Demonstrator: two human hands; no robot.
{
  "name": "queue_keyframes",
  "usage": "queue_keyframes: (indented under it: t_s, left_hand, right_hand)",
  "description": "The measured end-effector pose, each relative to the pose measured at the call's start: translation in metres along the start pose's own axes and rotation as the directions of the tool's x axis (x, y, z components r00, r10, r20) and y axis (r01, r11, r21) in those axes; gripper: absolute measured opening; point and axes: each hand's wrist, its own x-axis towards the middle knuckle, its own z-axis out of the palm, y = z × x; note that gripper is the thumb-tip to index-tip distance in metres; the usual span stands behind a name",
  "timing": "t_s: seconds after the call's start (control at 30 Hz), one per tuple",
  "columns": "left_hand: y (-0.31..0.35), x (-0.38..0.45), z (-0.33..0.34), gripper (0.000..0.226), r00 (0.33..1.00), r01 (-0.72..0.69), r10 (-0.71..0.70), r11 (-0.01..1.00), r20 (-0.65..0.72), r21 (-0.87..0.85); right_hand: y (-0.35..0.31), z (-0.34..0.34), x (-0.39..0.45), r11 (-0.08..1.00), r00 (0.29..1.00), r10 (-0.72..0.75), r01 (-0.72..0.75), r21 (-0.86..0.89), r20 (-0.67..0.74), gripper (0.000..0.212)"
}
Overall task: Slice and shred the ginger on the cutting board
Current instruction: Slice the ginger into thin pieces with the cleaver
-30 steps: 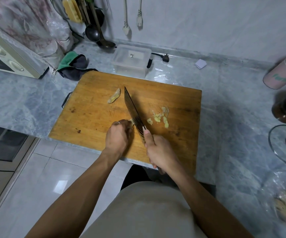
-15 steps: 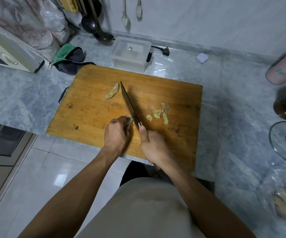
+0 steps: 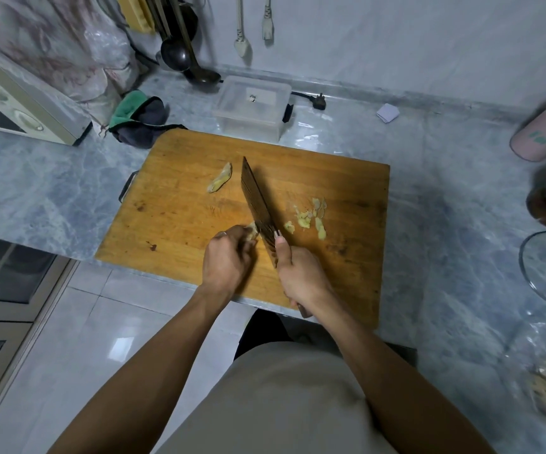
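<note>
Grey marble counter carries the rectangular wooden cutting board [image 3: 180, 204]. Your left hand [image 3: 227, 258] curls over a pale ginger knob [image 3: 252, 228] mid-board, pinning it; your right hand [image 3: 301, 278] grips the dark cleaver [image 3: 258, 204], blade alongside, slices [image 3: 311, 217] falling right.

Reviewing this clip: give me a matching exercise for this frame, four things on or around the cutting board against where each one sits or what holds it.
Things:
1. knife
2. whole ginger piece
3. ginger slices
4. clear plastic box

Places:
A. on the counter behind the board
B. gripped by the right hand
C. on the board, right of the blade
D. on the board, left of the blade tip

Pairs: 1-B, 2-D, 3-C, 4-A
</note>
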Motion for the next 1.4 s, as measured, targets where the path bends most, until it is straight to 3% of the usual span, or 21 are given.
queue_keyframes:
  t_s: [0.2,0.37,0.57,0.8,0.97,1.07,1.2,1.23,1.33,1.4]
  left_hand:
    - [0.003,-0.004,-0.001,0.027,0.994,0.099,-0.103,0.985,-0.023,-0.142]
    - [0.009,-0.004,0.0,0.024,0.99,0.114,-0.13,0.966,-0.055,-0.234]
    - [0.004,-0.015,0.004,0.022,0.989,0.093,-0.115,0.971,-0.092,-0.219]
    - [0.005,-0.016,0.003,0.023,0.978,0.168,-0.193,0.953,-0.078,-0.253]
    - [0.016,-0.014,-0.002,0.021,0.962,0.234,-0.269,0.899,-0.047,-0.369]
    - [0.022,-0.01,-0.004,0.025,0.926,0.342,-0.375,0.793,0.038,-0.504]
    - [0.028,-0.002,-0.008,0.032,0.846,0.482,-0.472,0.478,0.249,-0.734]
    - [0.029,-0.001,-0.009,0.029,0.833,0.5,-0.486,0.457,0.264,-0.736]
    - [0.025,0.0,-0.008,0.02,0.86,0.482,-0.501,0.732,0.099,-0.481]
    - [0.023,0.0,-0.009,0.021,0.864,0.474,-0.503,0.8,0.019,-0.368]
  right_hand:
    - [0.02,-0.024,-0.006,0.994,0.994,0.083,-0.079,0.07,-0.067,0.063]
    - [0.016,-0.026,-0.011,0.994,0.998,0.045,-0.039,0.103,-0.052,0.06]
    - [0.013,-0.011,-0.014,0.999,1.0,0.021,-0.022,0.036,0.019,0.06]
    - [0.029,-0.031,-0.009,0.993,0.996,0.076,-0.072,0.091,-0.047,0.065]
    - [0.034,-0.04,-0.009,0.987,0.996,0.077,-0.071,0.143,-0.039,0.062]
    - [0.034,-0.039,-0.012,0.988,0.998,0.031,-0.024,0.154,-0.047,0.062]
    - [0.033,-0.04,-0.015,0.989,0.999,0.002,0.006,0.147,-0.052,0.063]
    - [0.033,-0.041,-0.015,0.989,0.999,0.007,0.0,0.145,-0.048,0.063]
    - [0.031,-0.041,-0.017,0.992,0.999,0.019,-0.014,0.129,-0.035,0.064]
    - [0.029,-0.038,-0.019,0.994,1.0,0.019,-0.017,0.108,-0.019,0.067]
